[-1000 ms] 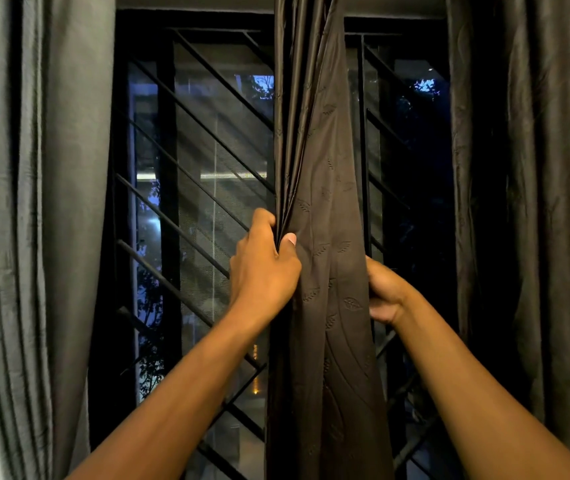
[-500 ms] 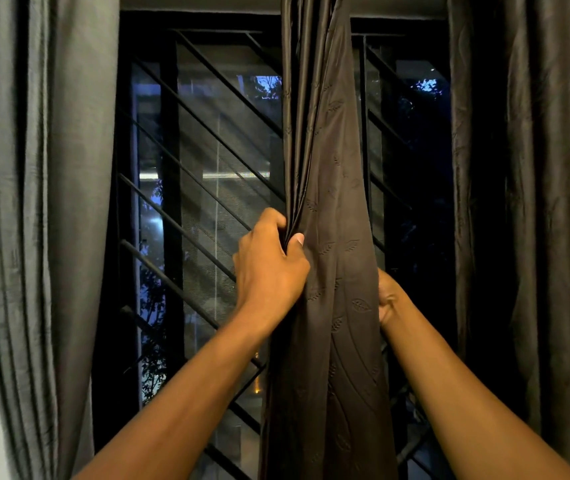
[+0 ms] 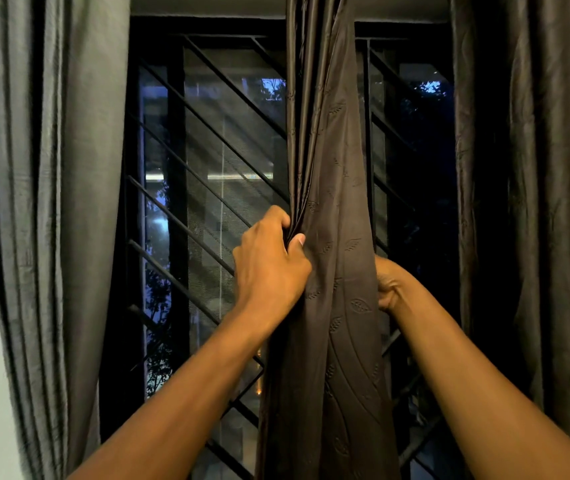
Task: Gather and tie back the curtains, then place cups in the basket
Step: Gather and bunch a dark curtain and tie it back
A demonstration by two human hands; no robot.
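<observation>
Curtains are the matter now: the dark middle curtain (image 3: pixel 332 209) hangs at the centre of my view, running from 12 o'clock to 6 o'clock in front of the window grille (image 3: pixel 207 188). My left hand (image 3: pixel 269 268) pinches its left folds between thumb and curled fingers, I think to keep the pleats from spreading. My right hand (image 3: pixel 389 289), at about 3 o'clock of the bundle, reaches behind the cloth; its fingers are hidden, so I cannot tell how they hold. I judge that gathering is in progress and tying is not yet done. No cups or basket are in view.
</observation>
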